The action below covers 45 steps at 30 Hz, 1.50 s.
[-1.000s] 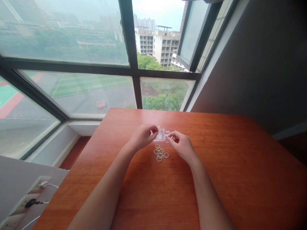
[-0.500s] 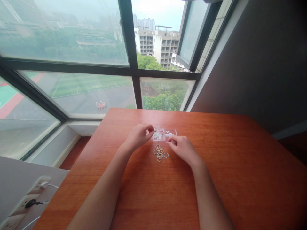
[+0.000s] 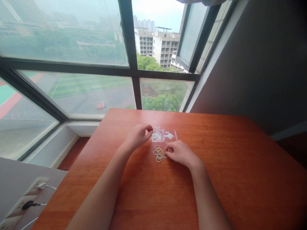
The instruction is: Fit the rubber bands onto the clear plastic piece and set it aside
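Note:
A small clear plastic box [image 3: 160, 137] with compartments lies on the table, its clear lid [image 3: 173, 136] folded open to the right. Some rings [image 3: 154, 136] sit in the box's near-left compartment. My left hand [image 3: 140, 135] is closed, thumb and fingers pinched at the box's left edge. In front of the box lies a loose pile of several pale and yellowish rings [image 3: 157, 152]. At the pile's right side, my right hand [image 3: 179, 152] is closed, its fingertips pinching the edge of a silvery ring [image 3: 164, 156] that still rests on the table.
The reddish-brown wooden table [image 3: 153, 198] reaches to a dark-framed window [image 3: 134, 72]. A grey wall [image 3: 251, 64] rises at the right. Wall sockets with plugs [image 3: 30, 204] are at the lower left, beside the table.
My right hand has moved down and toward me, from the lid to the ring at the pile's right. My left hand has stayed at the box's left edge.

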Motion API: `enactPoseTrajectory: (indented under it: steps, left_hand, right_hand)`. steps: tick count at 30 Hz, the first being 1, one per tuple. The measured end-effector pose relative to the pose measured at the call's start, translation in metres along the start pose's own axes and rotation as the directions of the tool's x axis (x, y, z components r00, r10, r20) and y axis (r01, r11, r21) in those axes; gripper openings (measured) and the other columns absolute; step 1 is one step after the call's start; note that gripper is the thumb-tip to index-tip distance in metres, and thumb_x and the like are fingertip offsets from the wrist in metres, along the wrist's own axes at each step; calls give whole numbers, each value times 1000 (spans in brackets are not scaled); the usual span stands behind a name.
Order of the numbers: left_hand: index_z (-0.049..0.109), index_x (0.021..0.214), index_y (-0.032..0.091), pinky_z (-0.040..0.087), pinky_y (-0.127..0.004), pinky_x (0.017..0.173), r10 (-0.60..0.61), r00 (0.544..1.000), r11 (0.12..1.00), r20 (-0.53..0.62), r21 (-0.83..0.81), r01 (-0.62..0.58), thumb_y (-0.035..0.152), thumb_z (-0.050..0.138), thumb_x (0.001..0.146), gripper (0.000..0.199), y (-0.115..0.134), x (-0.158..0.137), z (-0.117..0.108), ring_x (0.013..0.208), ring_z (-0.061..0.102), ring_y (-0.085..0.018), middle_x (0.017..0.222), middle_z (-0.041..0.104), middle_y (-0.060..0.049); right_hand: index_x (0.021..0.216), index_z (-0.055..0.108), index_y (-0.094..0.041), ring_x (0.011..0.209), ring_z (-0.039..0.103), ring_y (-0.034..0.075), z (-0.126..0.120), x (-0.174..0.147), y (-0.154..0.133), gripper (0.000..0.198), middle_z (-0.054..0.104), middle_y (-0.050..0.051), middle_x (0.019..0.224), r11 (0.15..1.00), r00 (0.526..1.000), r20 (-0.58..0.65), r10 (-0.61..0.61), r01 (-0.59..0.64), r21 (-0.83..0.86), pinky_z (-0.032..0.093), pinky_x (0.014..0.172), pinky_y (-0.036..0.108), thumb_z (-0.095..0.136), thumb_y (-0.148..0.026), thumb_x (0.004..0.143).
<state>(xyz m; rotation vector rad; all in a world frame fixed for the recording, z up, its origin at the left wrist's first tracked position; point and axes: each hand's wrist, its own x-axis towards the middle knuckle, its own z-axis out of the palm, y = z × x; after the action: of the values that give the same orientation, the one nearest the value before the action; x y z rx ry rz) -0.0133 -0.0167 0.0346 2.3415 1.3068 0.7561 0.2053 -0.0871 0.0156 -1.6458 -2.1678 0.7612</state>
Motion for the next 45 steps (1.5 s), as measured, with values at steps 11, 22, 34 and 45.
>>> enactPoseTrajectory:
  steps: [11,22,34,45]
  left_hand:
    - [69,81,18,40,-23,60,3,1000,1000,11,29,-4,23,56,83,14,2,0,0,65,57,-13,81,70,-3]
    - [69,79,17,39,-23,59,25,1000,999,16,-27,-25,22,56,82,14,4,0,2,63,55,-12,78,70,-3]
    - [68,80,15,40,-20,58,46,976,949,212,-316,24,26,57,84,16,30,-1,13,65,55,-11,77,67,-3]
    - [65,73,14,39,-19,56,52,977,950,208,-313,16,17,55,80,12,31,-1,21,64,54,-11,72,65,-2]
  right_hand:
    - [73,73,-27,59,54,11,1,1,-1,14,67,-3,67,1000,1000,19,5,-5,-29,26,53,23,62,-19,76]
    - [74,70,-24,59,53,12,-1,5,-4,8,65,-2,66,999,990,-138,14,-18,-29,29,55,23,62,-24,78]
    - [87,71,-24,60,53,14,-1,9,-3,14,61,-1,64,1000,924,-381,12,-21,-20,34,60,23,60,-32,82]
    - [86,70,-24,59,52,12,2,8,-4,11,59,-3,63,999,917,-399,-29,20,-27,33,59,23,61,-28,82]
